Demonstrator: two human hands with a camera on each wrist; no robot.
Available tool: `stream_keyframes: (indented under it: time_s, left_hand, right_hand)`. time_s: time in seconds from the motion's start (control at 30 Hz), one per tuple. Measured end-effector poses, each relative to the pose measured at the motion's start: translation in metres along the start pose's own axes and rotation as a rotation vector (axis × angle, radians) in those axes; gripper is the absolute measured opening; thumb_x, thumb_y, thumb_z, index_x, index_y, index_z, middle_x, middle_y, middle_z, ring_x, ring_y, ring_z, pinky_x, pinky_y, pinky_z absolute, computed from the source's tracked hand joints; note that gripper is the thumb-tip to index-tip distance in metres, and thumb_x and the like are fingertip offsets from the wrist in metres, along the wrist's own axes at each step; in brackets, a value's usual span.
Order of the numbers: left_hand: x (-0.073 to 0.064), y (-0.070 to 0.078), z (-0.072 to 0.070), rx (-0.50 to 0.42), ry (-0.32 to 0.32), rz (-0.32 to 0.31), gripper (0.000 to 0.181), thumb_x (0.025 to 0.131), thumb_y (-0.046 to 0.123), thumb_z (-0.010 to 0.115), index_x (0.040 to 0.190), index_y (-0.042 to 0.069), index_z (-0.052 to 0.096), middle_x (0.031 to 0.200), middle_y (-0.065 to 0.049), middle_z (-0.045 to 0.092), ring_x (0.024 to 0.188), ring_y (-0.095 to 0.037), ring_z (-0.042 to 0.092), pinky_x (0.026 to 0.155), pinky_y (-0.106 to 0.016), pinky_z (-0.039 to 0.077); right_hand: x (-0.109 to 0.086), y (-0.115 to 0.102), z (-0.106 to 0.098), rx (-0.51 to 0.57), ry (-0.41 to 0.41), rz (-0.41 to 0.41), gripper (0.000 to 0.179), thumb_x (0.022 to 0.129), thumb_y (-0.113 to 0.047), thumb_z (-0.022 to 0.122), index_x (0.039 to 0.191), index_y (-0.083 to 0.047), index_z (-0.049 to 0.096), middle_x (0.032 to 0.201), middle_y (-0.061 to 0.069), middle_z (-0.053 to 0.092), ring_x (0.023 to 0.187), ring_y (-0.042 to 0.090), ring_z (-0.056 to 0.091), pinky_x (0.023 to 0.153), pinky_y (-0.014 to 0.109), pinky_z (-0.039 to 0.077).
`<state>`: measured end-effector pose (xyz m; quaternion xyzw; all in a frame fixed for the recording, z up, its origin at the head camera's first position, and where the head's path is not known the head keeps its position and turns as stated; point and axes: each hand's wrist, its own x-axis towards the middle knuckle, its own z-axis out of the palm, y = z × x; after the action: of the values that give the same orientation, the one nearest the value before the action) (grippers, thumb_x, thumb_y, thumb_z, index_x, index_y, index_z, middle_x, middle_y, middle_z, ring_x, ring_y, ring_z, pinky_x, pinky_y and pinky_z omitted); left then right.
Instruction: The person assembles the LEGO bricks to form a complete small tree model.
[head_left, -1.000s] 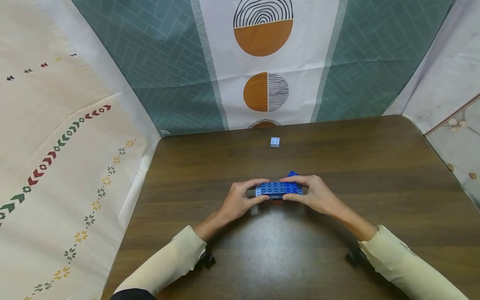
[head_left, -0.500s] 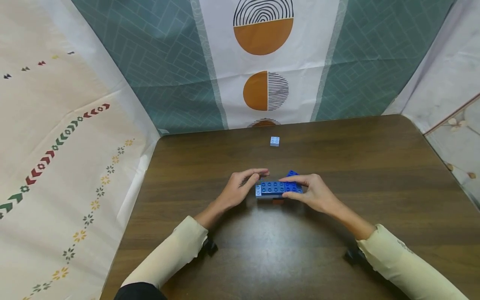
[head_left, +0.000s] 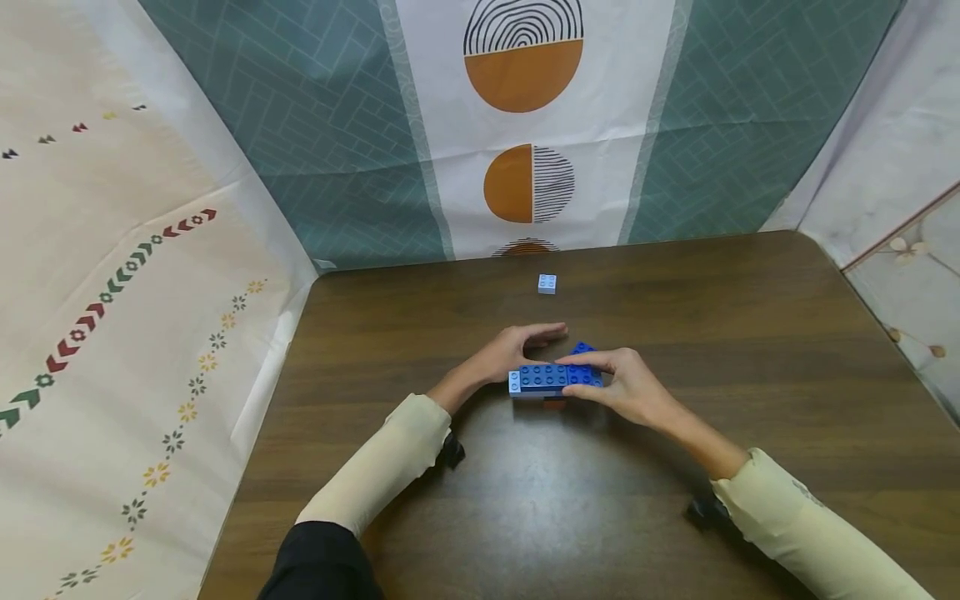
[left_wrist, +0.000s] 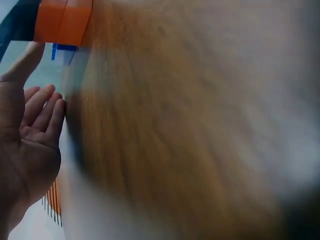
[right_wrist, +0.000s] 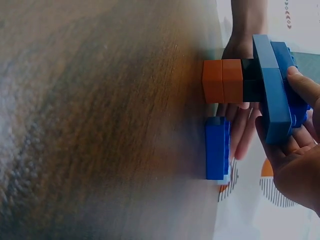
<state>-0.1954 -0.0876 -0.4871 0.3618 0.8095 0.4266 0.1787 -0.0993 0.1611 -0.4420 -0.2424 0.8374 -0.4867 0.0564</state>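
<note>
A toy-brick structure (head_left: 542, 379) stands mid-table: orange bricks (right_wrist: 222, 81) at the bottom, dark ones above, then a long pale blue layer topped with blue bricks. My right hand (head_left: 633, 385) pinches its right end, thumb on one side and fingers on the other. Behind its left part, my left hand (head_left: 513, 350) reaches rightward with fingers extended, holding nothing. The left wrist view shows that hand's palm (left_wrist: 30, 160) beside the orange base. A loose blue brick (right_wrist: 215, 149) lies on the table behind the structure, near both hands; the head view shows only part of it.
A small pale blue brick (head_left: 547, 284) sits near the back edge of the brown wooden table (head_left: 420, 333). Patterned cloths hang behind the table (head_left: 360, 167) and along its left and right sides.
My left hand has let go of the structure's left part, lifted off, and moved right and away behind it. My right hand keeps its pinch in the same place.
</note>
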Motion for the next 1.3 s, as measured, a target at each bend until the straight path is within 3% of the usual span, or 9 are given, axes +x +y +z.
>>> stream_keyframes:
  time_s: [0.23,0.5,0.7,0.97,1.1,1.3]
  left_hand:
    - [0.015,0.002,0.005,0.103,-0.064,0.024,0.072,0.097,0.022,0.081,0.16,0.009,0.048,0.159,-0.007,0.053,0.149,-0.019,0.046,0.123,-0.032,0.034]
    - [0.023,0.001,0.011,0.194,-0.095,0.021,0.066,0.099,0.021,0.079,0.158,0.011,0.052,0.157,-0.008,0.056,0.143,-0.024,0.053,0.118,-0.036,0.041]
    - [0.023,0.0,0.01,0.207,-0.071,0.037,0.065,0.097,0.021,0.081,0.156,0.011,0.055,0.154,-0.009,0.059,0.141,-0.026,0.056,0.117,-0.037,0.043]
    - [0.014,0.001,-0.001,0.24,0.001,0.025,0.064,0.096,0.022,0.083,0.154,0.011,0.057,0.151,-0.008,0.061,0.139,-0.022,0.058,0.117,-0.034,0.043]
    - [0.005,0.002,-0.011,0.213,0.04,-0.007,0.065,0.095,0.026,0.084,0.154,0.012,0.058,0.149,-0.007,0.064,0.135,-0.019,0.061,0.113,-0.033,0.047]
    - [-0.006,0.006,-0.026,0.159,0.088,0.015,0.066,0.095,0.025,0.084,0.153,0.009,0.057,0.149,-0.008,0.063,0.129,-0.021,0.065,0.108,-0.034,0.052]
  right_hand:
    - [0.001,0.001,0.0,0.003,-0.001,-0.001,0.037,0.091,-0.021,0.088,0.127,-0.017,0.08,0.131,0.014,0.073,0.096,0.026,0.062,0.079,0.036,0.052]
    - [-0.001,0.002,0.0,0.023,-0.007,-0.001,0.036,0.092,-0.019,0.087,0.127,-0.016,0.08,0.131,0.015,0.073,0.102,0.028,0.066,0.093,0.048,0.057]
    - [-0.001,0.002,0.001,0.018,-0.002,-0.009,0.037,0.092,-0.018,0.087,0.128,-0.015,0.079,0.133,0.017,0.072,0.106,0.03,0.066,0.097,0.055,0.056]
    - [0.001,0.0,0.002,0.029,0.003,0.002,0.035,0.092,-0.018,0.087,0.126,-0.015,0.08,0.126,0.012,0.075,0.1,0.024,0.066,0.09,0.044,0.058]
    - [0.001,-0.001,0.001,0.034,0.001,0.007,0.035,0.092,-0.019,0.087,0.126,-0.012,0.08,0.122,0.01,0.077,0.097,0.022,0.068,0.088,0.042,0.059]
    - [0.001,0.0,0.002,0.03,-0.007,0.023,0.036,0.092,-0.021,0.087,0.127,-0.013,0.079,0.12,0.009,0.077,0.096,0.022,0.068,0.086,0.04,0.059]
